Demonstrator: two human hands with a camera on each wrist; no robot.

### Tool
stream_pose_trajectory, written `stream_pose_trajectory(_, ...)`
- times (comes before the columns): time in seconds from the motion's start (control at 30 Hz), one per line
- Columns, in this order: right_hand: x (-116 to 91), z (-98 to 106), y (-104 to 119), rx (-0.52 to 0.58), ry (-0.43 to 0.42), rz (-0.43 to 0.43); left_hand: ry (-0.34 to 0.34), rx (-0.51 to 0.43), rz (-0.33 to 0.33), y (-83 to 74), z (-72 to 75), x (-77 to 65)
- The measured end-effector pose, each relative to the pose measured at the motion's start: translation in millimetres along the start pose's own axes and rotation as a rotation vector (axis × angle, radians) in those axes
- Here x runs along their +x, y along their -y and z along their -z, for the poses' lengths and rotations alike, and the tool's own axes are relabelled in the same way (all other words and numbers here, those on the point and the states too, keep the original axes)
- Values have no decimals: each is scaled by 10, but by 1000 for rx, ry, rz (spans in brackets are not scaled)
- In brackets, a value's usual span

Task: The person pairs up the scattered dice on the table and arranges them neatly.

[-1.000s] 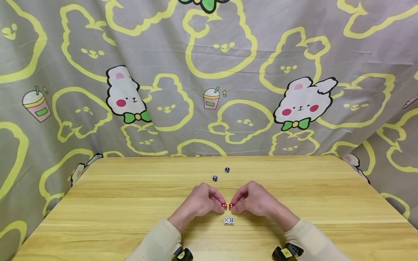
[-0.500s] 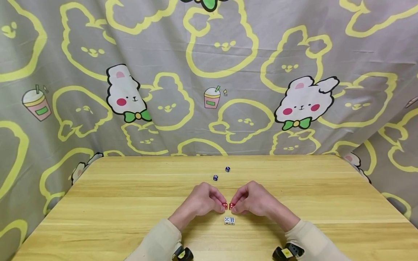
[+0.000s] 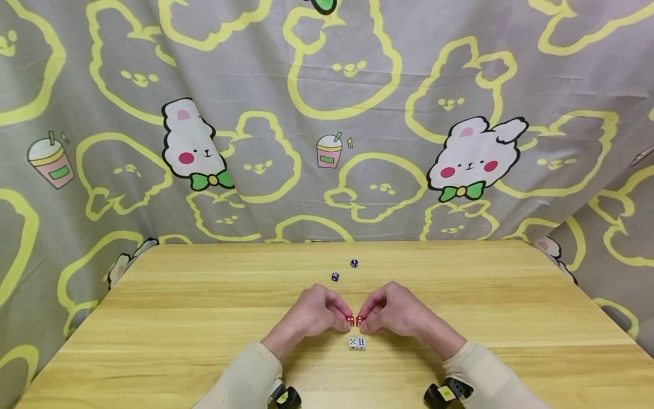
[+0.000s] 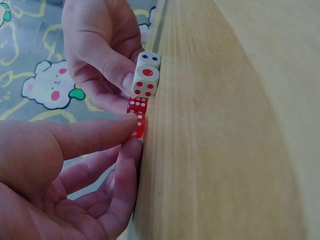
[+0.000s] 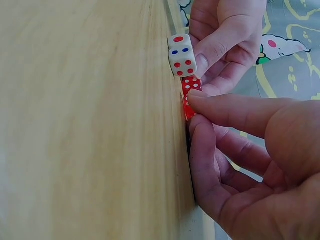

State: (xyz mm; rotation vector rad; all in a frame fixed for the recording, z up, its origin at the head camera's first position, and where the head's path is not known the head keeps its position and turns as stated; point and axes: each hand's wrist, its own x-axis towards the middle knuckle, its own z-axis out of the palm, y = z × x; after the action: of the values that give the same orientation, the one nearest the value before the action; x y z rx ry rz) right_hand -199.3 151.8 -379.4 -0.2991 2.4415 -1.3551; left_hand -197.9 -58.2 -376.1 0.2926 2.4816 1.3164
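Note:
My left hand [image 3: 315, 311] pinches a red die [image 3: 349, 321] between thumb and fingers, low at the tabletop. Facing it, my right hand [image 3: 395, 311] pinches a second red die [image 3: 360, 321] the same way. A narrow gap separates these two dice in the head view. Just nearer to me, two white dice [image 3: 357, 343] stand side by side, touching. In the left wrist view the thumb [image 4: 95, 135] covers part of the left red die [image 4: 137, 125]. The right wrist view shows the right red die [image 5: 188, 111] partly behind the thumb.
Two dark blue dice, one at the left [image 3: 335, 276] and one farther back [image 3: 354, 263], lie apart beyond the hands. The wooden table [image 3: 153, 318] ends at a patterned grey curtain [image 3: 286, 187]. Each forearm carries a black wrist device [image 3: 443, 396].
The two red dice have come slightly closer together, both still pinched. The head view has shifted a little. White and blue dice stay where they were.

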Motion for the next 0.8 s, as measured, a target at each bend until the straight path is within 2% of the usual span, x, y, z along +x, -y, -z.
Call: stream_pose_trajectory(0.8, -6, -9, 2, -21, 5, 0, -3, -7, 5, -6, -11, 1)
